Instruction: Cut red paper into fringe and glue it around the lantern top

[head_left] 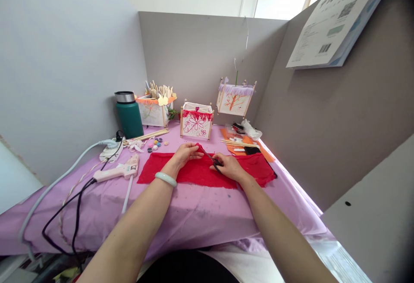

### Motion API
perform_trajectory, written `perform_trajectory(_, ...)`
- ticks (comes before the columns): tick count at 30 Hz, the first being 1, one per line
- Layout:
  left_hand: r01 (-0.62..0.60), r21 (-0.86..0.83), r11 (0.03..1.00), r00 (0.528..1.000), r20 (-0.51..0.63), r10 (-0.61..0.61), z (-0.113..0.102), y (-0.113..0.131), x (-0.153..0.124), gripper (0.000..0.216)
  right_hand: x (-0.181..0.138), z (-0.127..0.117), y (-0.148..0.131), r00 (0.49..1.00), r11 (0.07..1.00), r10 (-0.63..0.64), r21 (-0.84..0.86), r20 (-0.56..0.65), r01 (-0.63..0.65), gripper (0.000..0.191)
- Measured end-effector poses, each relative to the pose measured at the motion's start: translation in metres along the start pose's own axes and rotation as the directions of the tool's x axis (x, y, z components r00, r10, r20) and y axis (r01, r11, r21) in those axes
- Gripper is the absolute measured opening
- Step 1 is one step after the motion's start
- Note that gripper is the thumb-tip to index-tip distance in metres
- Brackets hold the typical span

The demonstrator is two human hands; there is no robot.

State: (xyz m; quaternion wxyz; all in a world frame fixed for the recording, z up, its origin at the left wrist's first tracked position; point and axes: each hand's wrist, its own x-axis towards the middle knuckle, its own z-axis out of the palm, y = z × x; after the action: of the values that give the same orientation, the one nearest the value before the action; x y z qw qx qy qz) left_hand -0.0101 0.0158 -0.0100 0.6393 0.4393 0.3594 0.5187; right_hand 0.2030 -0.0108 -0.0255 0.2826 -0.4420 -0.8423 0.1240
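Observation:
A long strip of red fabric [207, 177] lies across the purple-covered table in front of me. My left hand [186, 154], with a pale bangle on its wrist, pinches a raised bit of the red fabric at its far edge. Black-handled scissors [216, 162] are gripped in my right hand [229, 166], their blades pointing left at the pinched bit. How far the blades are apart is too small to tell. Just beyond the fabric stands a white box lantern [196, 123] with a red fringe and a red flower drawing.
On the left are a pink glue gun [119, 171] with trailing cables, a power strip [111, 151] and a green bottle [129, 117]. A box of sticks [153, 110] stands behind. A purple-fringed lantern [235, 99] hangs at back right. Grey partitions [207, 50] enclose the table.

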Motion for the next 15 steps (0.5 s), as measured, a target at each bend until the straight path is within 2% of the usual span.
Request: perform_trajectory(15, 0.007, -0.010, 1.000, 1.000, -0.012, -0.007, 0.0010, 0.0016, -0.0008, 0.007, 0.0001, -0.0002, -0.0005, 1.000, 1.000, 0.009, -0.002, -0.006, -0.009, 0.030)
